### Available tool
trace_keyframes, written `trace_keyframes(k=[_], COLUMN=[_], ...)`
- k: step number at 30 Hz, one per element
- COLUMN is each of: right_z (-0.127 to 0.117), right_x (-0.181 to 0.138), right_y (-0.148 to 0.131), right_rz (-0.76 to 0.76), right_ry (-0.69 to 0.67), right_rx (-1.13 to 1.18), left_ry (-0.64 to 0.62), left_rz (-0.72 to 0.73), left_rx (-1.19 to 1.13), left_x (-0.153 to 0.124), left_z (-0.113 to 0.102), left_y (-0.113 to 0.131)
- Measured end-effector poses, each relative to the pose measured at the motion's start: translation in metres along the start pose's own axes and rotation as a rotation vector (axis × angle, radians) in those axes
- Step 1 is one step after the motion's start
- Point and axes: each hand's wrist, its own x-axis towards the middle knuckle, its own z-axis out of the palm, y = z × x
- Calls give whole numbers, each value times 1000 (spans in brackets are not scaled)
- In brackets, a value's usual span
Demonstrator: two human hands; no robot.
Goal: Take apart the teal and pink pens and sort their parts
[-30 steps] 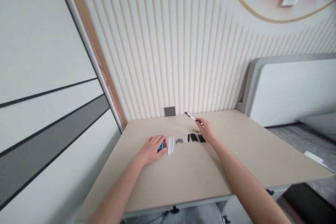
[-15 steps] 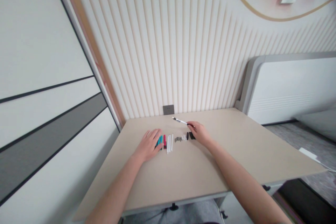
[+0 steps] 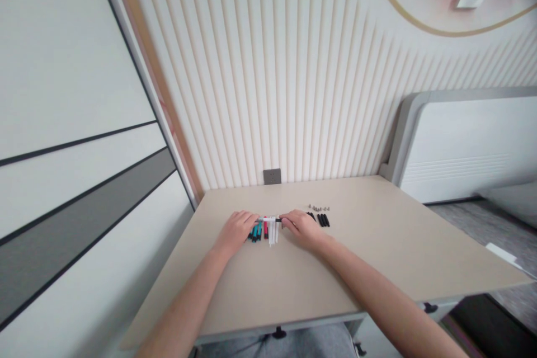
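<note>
A thin pen [image 3: 268,219] lies sideways between my two hands, low over the beige table [image 3: 319,274]. My right hand [image 3: 301,227] is closed on its right end. My left hand [image 3: 235,229] has its fingers curled at the pen's left end and rests over teal and red pen parts [image 3: 259,231]. White tubes [image 3: 273,231] lie just under the pen. Black caps [image 3: 321,220] lie to the right of my right hand, and a row of small grey bits [image 3: 318,208] sits behind them.
A ribbed white wall with a grey socket [image 3: 272,177] stands behind the table. A white panelled wall runs along the left. A white cabinet [image 3: 465,140] stands at the right. The table's front edge is near my lap.
My right hand carried the pen from the raised position at the right down and left to the teal and white parts. My left hand's fingers came up to meet the pen's left end.
</note>
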Motion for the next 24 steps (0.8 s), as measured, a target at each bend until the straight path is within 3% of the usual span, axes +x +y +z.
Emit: trace_keyframes(k=[6,11,20,24], right_z=[-3,-1,3,5], right_x=[-1,-1,-1,0], right_y=[6,5,10,14], right_rz=[201,315,304,400], right_ry=[-50,-26,27,54], right_rx=[-103,-57,169,298], left_ry=[34,76,116,145], left_rz=[25,37,20,-8], left_rx=[14,-3,4,-41], left_x=[0,0,-1,-1], left_z=[-4,-4,-3,-5], left_y=[0,0,-1,0])
